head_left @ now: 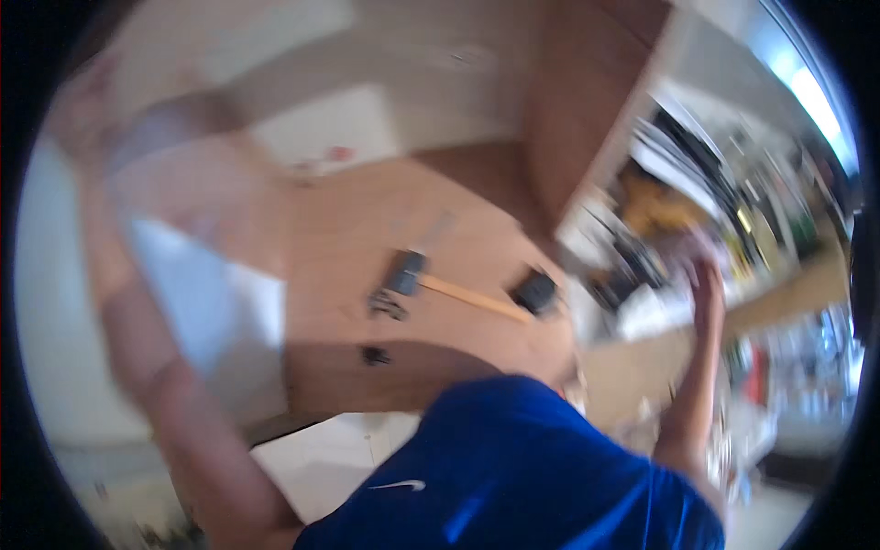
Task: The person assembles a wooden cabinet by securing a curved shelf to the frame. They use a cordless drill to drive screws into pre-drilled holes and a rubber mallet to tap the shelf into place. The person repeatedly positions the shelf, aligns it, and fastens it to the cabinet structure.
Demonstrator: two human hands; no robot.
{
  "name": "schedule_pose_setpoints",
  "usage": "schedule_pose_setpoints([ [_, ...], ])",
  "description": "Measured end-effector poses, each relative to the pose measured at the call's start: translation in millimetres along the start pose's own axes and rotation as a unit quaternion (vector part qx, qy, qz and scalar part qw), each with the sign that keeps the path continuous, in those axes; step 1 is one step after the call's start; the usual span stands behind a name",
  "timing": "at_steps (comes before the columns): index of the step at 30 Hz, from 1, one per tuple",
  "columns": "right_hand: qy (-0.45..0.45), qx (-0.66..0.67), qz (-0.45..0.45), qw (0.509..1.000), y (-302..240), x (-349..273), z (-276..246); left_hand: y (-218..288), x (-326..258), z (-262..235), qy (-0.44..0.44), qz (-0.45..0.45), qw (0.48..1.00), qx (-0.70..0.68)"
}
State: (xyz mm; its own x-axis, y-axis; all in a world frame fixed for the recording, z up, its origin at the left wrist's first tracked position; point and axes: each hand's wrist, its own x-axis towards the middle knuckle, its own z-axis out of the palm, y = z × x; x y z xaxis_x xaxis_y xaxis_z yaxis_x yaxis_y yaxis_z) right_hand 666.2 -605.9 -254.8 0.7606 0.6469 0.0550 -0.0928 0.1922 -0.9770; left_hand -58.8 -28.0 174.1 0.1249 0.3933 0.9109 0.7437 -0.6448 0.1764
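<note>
The picture is blurring heavily. A hammer (438,286) with a wooden handle is lying on the wooden tabletop (367,238), well apart from both hands. The right hand (707,291) is hovering to the hammer's right, fingers loosely spread, holding nothing. The left hand (78,110) is rising far to the hammer's upper left; I cannot tell its grip.

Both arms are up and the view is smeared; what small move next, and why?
Probably bring the right hand down toward the hammer on the wooden table. Both hands look empty, though blur hides the fingers, and the left hand is raised far off at the frame's edge. The hammer lies free with small dark parts beside its head.
</note>
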Motion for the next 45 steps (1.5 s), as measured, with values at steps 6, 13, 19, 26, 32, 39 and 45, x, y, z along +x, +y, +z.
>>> schedule_pose_setpoints([
  [6, -0.141, -0.12, 0.073, 0.98, 93.2, -76.2, 19.6, 49.6, 14.8, 34.5, 0.041, 0.035, 0.998, 0.015],
  [13, -0.149, -0.128, 0.067, 0.978, 103.7, -14.0, 55.7, 43.8, 1.7, 5.8, 0.055, 0.066, 0.992, 0.095],
  [19, -0.124, -0.069, 0.017, 0.99, 79.1, -29.1, 93.2, 32.1, 4.0, 7.9, 0.061, 0.055, 0.996, 0.048],
  [26, -0.137, -0.085, -0.053, 0.985, -8.7, -50.3, 115.4, 50.9, 4.3, 9.9, 0.066, 0.053, 0.994, 0.064],
  [32, -0.182, -0.04, -0.195, 0.963, -197.5, -39.9, 273.2, 48.0, 5.1, -2.9, 0.037, 0.074, 0.993, 0.083],
  [39, -0.3, 0.038, -0.238, 0.923, -320.2, -98.7, 528.3, 33.3, 6.2, -9.1, 0.086, 0.141, 0.984, 0.064],
  [45, -0.35, -0.022, -0.236, 0.906, -339.6, -139.6, 607.4, 38.9, 9.2, 3.8, 0.069, 0.159, 0.985, 0.016],
])
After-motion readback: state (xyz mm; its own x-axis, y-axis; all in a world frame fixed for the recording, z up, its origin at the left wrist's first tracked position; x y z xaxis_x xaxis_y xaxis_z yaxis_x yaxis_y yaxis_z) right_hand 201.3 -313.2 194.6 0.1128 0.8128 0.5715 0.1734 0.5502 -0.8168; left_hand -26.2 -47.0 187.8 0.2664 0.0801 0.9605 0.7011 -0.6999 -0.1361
